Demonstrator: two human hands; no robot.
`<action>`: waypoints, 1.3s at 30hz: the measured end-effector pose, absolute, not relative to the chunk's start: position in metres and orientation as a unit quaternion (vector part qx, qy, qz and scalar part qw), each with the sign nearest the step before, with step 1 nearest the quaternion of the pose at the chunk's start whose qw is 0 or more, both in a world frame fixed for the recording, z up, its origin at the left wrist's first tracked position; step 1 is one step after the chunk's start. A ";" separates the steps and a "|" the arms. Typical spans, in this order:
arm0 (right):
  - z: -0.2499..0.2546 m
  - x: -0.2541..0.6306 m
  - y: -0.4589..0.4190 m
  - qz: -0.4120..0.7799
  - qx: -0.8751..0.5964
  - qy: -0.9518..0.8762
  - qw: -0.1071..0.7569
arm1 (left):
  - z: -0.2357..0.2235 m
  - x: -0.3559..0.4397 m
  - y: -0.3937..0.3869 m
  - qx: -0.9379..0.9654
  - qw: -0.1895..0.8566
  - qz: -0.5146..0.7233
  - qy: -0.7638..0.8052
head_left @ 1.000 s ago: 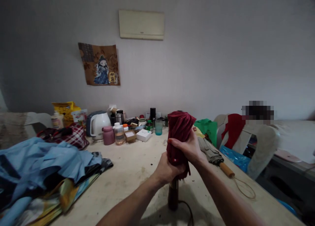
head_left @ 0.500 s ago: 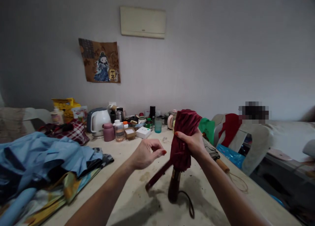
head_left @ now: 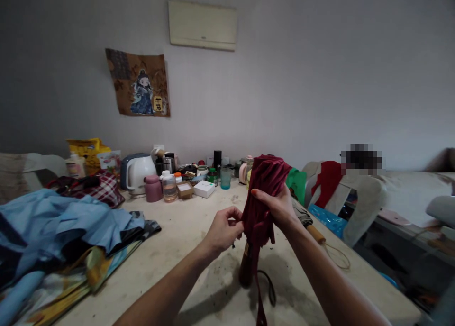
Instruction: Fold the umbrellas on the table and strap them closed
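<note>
A folded dark red umbrella point(head_left: 261, 217) stands nearly upright over the table, its brown handle point(head_left: 245, 268) pointing down with a dark wrist loop beside it. My right hand point(head_left: 279, 205) is wrapped round the upper canopy from the right, thumb across the front. At the canopy's lower left edge, my left hand point(head_left: 225, 229) pinches the red fabric between thumb and fingers. A narrow red strap point(head_left: 260, 302) hangs below the canopy, in front of the handle.
Blue cloth point(head_left: 71, 217) lies heaped on the left of the table point(head_left: 185, 226). Along the back stand a white kettle point(head_left: 140, 174), a pink jar point(head_left: 153, 188), a white box point(head_left: 204, 188) and a teal cup point(head_left: 225, 178). Another folded umbrella with a wooden handle point(head_left: 315, 233) lies right.
My left hand has moved right to the canopy edge and closed on its fabric. The strap, which stuck out to the left, now hangs down. The right hand keeps its hold.
</note>
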State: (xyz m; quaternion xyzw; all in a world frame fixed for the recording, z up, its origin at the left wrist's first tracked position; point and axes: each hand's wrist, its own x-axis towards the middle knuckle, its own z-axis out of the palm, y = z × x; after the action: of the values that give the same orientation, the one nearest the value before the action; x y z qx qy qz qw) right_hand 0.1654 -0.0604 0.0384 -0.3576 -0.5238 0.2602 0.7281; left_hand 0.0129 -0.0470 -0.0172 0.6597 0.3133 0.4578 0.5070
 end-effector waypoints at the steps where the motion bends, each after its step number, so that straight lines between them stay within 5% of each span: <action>1: 0.038 0.166 -0.060 0.258 -0.356 -0.524 0.729 | -0.018 0.011 -0.049 0.654 0.486 0.478 0.328; 8: 0.042 0.159 -0.064 0.265 -0.362 -0.523 0.724 | -0.005 0.016 -0.082 0.729 0.200 0.578 0.306; 14: 0.044 0.158 -0.067 0.269 -0.347 -0.541 0.717 | -0.023 0.016 -0.068 0.722 0.385 0.532 0.219; 22: 0.044 0.157 -0.070 0.288 -0.357 -0.537 0.708 | -0.014 -0.001 -0.040 0.680 0.507 0.513 0.132; 27: 0.043 0.160 -0.070 0.305 -0.309 -0.577 0.692 | -0.014 0.014 -0.030 0.679 0.646 0.348 0.037; 39: 0.055 0.144 -0.079 0.108 -0.430 -0.552 0.707 | -0.024 0.045 -0.056 0.641 0.594 0.453 0.177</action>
State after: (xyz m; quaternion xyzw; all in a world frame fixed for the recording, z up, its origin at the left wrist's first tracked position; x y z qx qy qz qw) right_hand 0.1444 -0.0790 0.0552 -0.4296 -0.5518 0.1079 0.7067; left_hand 0.0448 -0.0565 -0.0238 0.6413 0.1771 0.4530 0.5935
